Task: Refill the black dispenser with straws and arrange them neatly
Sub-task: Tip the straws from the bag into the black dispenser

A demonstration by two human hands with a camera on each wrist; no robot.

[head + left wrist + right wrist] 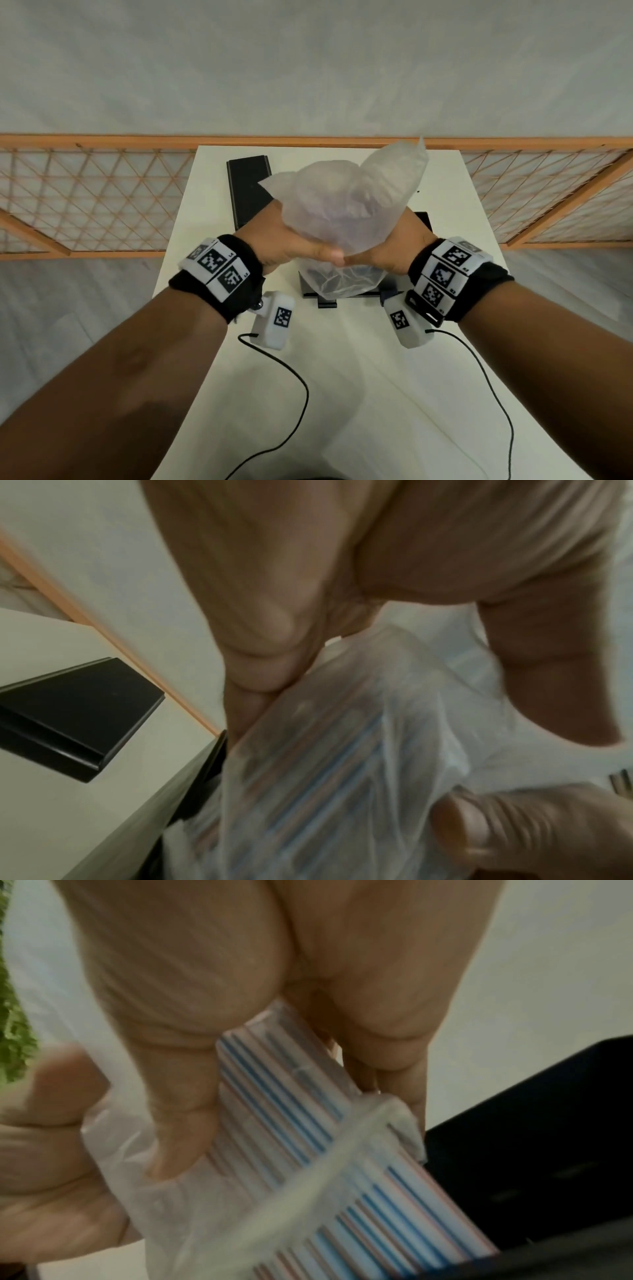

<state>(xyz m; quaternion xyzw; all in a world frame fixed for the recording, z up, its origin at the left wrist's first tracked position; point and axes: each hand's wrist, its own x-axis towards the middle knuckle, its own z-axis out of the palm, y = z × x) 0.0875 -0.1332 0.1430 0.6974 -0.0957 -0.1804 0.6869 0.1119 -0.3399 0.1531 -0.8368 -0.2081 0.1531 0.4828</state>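
Note:
A translucent plastic bag of striped straws is held up over the black dispenser, which it mostly hides. My left hand grips the bag's left side and my right hand grips its right side, with the thumbs meeting at the front. In the right wrist view the blue and red striped straws slide out of the bag's lower end into the dispenser. The bag with faint straws inside fills the left wrist view, beside my fingers.
A flat black lid lies on the white table at the back left, also seen as the lid. A wooden lattice fence stands behind the table. Two black cables trail across the near tabletop.

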